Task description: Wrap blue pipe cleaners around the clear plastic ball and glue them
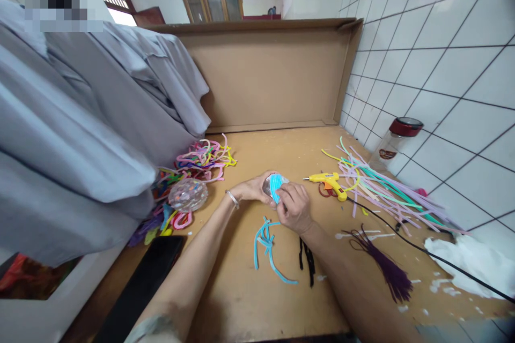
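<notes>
While I watch from afar through the head camera, the counter (241, 300) ends at one cardboard panel (273, 80) behind, one tiled wall (406, 72) right, one grey cloth (92, 102) left; wooden surface runs from the hands back to the panel. Clear container (267, 187), faced with blue strips (276, 185): one, mid-counter, gripped by the left hand (254, 188). Right hand (294, 206): one, fingers bunched against those strips; I cannot tell whether they pinch any. Yellow glue gun (329, 178): one, right, nozzle toward the hands. Red-lidded jar (391, 146): one, by the wall. Clear bowl (188, 194): one, left, beside a coloured pile (201, 155). Purple bundle (390, 270): one. Loose strips (265, 238), blue: several, crossing, near side; I cannot count them exactly.
</notes>
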{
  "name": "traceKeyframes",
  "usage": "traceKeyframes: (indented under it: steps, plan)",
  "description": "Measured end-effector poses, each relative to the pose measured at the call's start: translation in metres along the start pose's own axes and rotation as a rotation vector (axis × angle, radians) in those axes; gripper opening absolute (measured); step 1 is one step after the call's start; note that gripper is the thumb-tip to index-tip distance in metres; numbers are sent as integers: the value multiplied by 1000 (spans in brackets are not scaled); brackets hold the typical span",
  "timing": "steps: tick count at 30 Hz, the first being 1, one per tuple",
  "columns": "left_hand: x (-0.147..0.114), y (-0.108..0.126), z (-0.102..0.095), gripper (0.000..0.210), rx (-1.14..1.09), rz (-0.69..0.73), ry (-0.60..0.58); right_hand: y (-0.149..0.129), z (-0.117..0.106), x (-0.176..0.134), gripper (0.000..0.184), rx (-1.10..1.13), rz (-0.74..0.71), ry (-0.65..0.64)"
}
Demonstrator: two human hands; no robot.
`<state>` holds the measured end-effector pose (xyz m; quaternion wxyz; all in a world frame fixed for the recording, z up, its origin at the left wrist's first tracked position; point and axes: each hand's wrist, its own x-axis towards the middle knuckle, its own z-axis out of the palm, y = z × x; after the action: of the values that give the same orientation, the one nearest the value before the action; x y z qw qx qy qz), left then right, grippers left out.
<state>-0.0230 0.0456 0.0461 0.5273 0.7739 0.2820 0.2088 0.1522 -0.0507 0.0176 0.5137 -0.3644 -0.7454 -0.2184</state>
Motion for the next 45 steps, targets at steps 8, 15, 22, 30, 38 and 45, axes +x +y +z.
traceKeyframes:
  steps: [8,15,22,30,38,45]
  plan:
    - [-9,-2,9,98,122,47,189,0,-1,1,25,-7,18,17]
    - [-14,6,16,86,179,155,252,3,1,-1,29,16,42,18]
    - [-24,6,20,83,184,191,247,2,2,0,29,10,47,7]
    - [-32,0,34,79,325,247,303,0,0,3,28,4,46,25]
    - [-28,-2,41,114,458,215,364,-3,2,3,27,-7,25,8]
    - [-16,-3,32,101,339,161,380,0,3,2,28,12,26,5]
